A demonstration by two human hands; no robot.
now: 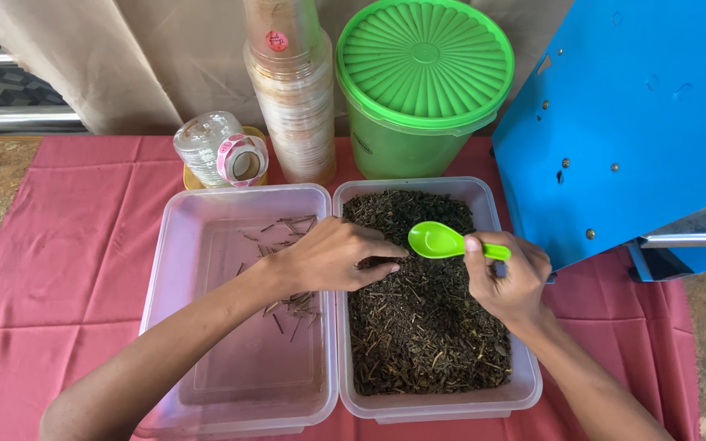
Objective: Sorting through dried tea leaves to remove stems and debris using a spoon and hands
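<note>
Smooth green plastic spoon [439,241], coarse dried leaves [422,327]

Bright green plastic spoon [444,242] lying level with its empty bowl facing up, hovering over dark dried leaves [418,318] filling the clear right-hand tub [525,384]

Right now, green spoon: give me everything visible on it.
The green spoon is small, glossy and looks like plastic, with an oval bowl and a short flat handle. The bowl is empty and faces up, pointing left. It hovers level over the right tub of dark dried leaves; the right hand pinches the handle.
</note>
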